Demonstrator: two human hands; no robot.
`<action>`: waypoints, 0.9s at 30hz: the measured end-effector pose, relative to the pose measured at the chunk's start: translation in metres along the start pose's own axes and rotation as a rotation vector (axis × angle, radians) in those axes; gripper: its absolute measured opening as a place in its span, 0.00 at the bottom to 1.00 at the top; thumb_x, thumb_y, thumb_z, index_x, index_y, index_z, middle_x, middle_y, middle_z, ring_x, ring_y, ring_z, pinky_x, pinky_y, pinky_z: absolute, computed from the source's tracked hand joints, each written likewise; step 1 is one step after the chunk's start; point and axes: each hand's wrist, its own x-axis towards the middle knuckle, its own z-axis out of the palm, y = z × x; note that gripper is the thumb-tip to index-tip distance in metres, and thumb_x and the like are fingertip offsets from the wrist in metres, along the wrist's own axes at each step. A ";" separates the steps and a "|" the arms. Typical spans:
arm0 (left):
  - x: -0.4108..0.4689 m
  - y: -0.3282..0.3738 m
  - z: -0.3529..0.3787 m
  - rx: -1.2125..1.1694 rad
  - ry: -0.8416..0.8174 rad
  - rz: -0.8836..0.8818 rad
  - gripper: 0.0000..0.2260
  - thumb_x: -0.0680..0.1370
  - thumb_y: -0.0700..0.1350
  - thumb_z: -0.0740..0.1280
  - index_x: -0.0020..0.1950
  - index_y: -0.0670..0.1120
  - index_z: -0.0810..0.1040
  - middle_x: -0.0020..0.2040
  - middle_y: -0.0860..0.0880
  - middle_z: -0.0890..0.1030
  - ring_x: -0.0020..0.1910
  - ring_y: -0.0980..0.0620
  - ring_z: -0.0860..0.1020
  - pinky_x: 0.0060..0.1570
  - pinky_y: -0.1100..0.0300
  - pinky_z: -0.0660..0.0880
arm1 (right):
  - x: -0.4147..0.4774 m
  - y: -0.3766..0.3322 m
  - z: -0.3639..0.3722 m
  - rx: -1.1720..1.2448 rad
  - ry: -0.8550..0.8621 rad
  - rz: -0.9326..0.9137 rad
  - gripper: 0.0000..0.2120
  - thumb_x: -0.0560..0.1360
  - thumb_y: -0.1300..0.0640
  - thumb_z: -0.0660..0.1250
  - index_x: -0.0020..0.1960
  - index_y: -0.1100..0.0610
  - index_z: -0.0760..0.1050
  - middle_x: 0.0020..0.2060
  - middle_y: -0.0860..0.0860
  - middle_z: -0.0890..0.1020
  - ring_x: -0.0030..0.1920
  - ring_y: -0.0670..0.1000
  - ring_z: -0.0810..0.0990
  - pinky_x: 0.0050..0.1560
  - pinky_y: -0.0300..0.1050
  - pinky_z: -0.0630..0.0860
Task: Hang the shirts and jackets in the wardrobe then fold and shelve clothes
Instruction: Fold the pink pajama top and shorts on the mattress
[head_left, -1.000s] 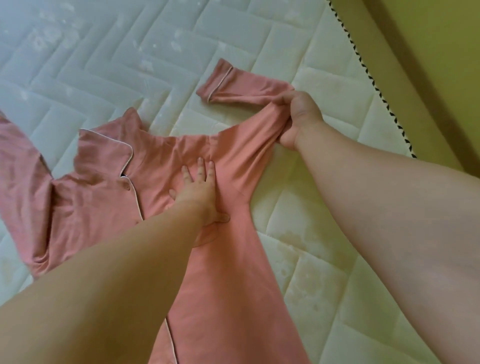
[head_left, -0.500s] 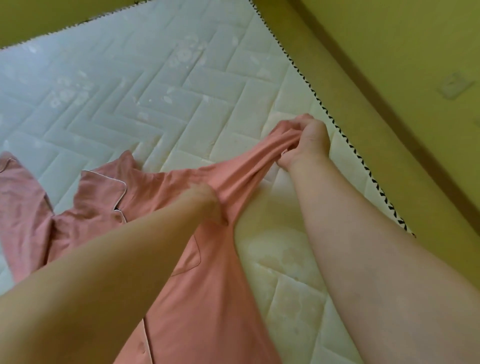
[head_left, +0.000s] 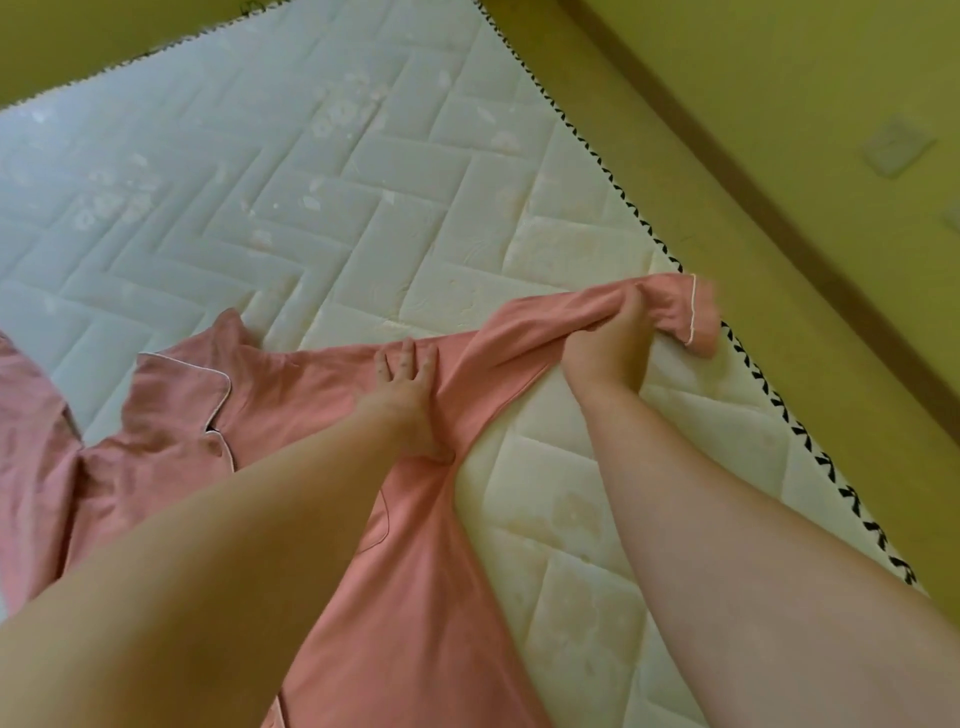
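Matt pink cloth shirt (head_left: 322, 415) on quilted fabric mattress (head_left: 322, 208)

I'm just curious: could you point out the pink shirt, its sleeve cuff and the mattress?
pink shirt (head_left: 415, 597), head view, on its front panel.
sleeve cuff (head_left: 675, 312), head view, beside the white piping.
mattress (head_left: 363, 182), head view, bare quilted top.

Just one pink pajama shirt (head_left: 415, 597), one quilted mattress (head_left: 363, 182), and two hands: left hand (head_left: 408, 387), right hand (head_left: 605, 353).
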 end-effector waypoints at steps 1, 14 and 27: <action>0.000 -0.001 0.003 0.001 0.008 0.004 0.71 0.58 0.63 0.82 0.77 0.56 0.27 0.78 0.52 0.27 0.78 0.39 0.32 0.75 0.32 0.50 | 0.003 0.005 -0.002 0.102 0.095 0.151 0.28 0.74 0.63 0.61 0.72 0.51 0.63 0.68 0.56 0.70 0.64 0.60 0.75 0.59 0.48 0.73; 0.005 -0.013 0.014 -0.024 0.106 0.062 0.71 0.56 0.67 0.80 0.76 0.59 0.27 0.78 0.54 0.28 0.79 0.42 0.33 0.74 0.33 0.49 | 0.046 0.004 -0.016 0.676 0.176 0.711 0.40 0.66 0.51 0.79 0.72 0.51 0.63 0.56 0.50 0.76 0.52 0.56 0.76 0.55 0.55 0.75; -0.013 -0.002 0.025 -0.077 0.225 -0.073 0.69 0.58 0.66 0.80 0.80 0.50 0.34 0.80 0.45 0.32 0.81 0.44 0.41 0.77 0.41 0.54 | 0.023 -0.044 -0.059 0.620 0.453 0.209 0.05 0.76 0.55 0.62 0.41 0.50 0.71 0.37 0.44 0.79 0.35 0.42 0.78 0.41 0.44 0.77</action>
